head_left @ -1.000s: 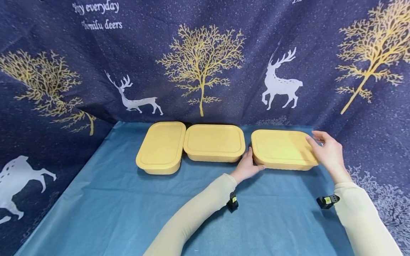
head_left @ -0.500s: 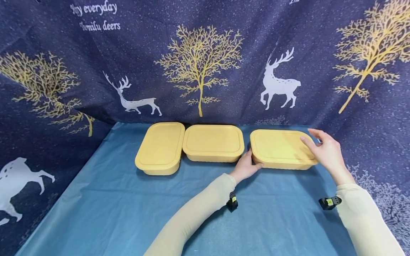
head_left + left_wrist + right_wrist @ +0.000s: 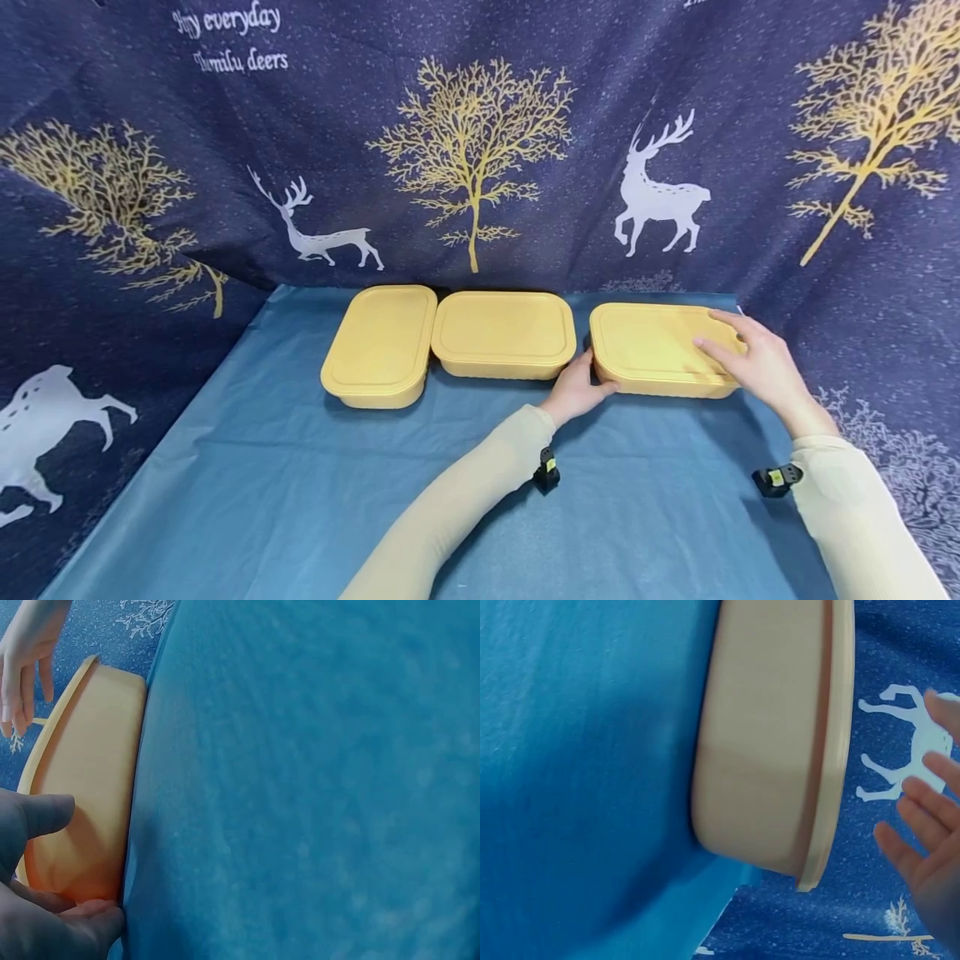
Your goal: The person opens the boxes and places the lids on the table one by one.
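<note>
Three yellow lidded food containers stand in a row on the blue cloth. My left hand (image 3: 579, 390) holds the right container (image 3: 663, 342) at its near left corner, the thumb along the front wall and the fingers round the left end. In the left wrist view, the thumb (image 3: 51, 814) lies over the container's side (image 3: 94, 765) and other fingers bend low at its end. My right hand (image 3: 759, 358) hovers above the right end of the lid, fingers spread. The right wrist view shows that hand (image 3: 934, 832) apart from the rim (image 3: 836, 750).
The middle container (image 3: 504, 333) lies crosswise, just left of my left hand. Beside it the left container (image 3: 380, 346) is turned lengthwise. A dark blue curtain (image 3: 525, 208) with deer and trees hangs behind the blue cloth (image 3: 300, 500).
My right hand has shifted left from the container's right edge to over its lid, its fingers lifted off the edge. The left hand and the containers stay in place.
</note>
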### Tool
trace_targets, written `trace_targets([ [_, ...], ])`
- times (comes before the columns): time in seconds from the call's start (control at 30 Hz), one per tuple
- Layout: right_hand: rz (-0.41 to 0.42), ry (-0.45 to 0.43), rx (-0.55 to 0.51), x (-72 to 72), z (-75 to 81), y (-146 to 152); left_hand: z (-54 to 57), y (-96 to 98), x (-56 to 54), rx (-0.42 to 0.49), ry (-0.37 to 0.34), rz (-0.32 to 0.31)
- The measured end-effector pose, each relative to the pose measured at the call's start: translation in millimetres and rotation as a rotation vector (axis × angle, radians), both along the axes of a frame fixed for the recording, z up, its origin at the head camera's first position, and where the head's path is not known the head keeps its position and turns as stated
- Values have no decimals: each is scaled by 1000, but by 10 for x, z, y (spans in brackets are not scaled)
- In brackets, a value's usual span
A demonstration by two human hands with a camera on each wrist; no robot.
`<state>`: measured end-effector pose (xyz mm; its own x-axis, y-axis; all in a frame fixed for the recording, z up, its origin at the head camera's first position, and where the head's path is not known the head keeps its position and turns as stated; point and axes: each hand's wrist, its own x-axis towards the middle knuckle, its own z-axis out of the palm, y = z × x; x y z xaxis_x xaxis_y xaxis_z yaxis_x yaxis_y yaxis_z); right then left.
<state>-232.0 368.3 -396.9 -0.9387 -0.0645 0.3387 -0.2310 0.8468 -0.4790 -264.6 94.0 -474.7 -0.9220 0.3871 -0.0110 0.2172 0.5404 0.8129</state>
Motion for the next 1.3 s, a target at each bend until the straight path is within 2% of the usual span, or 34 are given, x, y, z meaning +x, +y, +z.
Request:
trace_targets([
  [0.2,111,-12,58,-21,-104,-37,0,11,-6,-21,-1,15],
  [0.37,174,-84,82,-36,-162,-75,0,9,-11,-13,-3,11],
  [0.5,208,-106,97,-54,-217,-108,-19,-2,-14,2,4,7],
  [0.67,256,-68,121,-67,-295,-140,-19,-12,-17,8,10,-3],
  [0.83,317,27,176,-92,-393,-160,9,-11,-40,5,-20,-9],
  [1.0,334,95,225,-109,-469,-188,12,-15,-57,25,-51,-18],
  [1.13,325,92,230,-104,-485,-193,-5,-17,-68,44,-55,-26],
  [1.3,315,44,227,-89,-446,-201,7,-18,-76,47,-62,-20],
])
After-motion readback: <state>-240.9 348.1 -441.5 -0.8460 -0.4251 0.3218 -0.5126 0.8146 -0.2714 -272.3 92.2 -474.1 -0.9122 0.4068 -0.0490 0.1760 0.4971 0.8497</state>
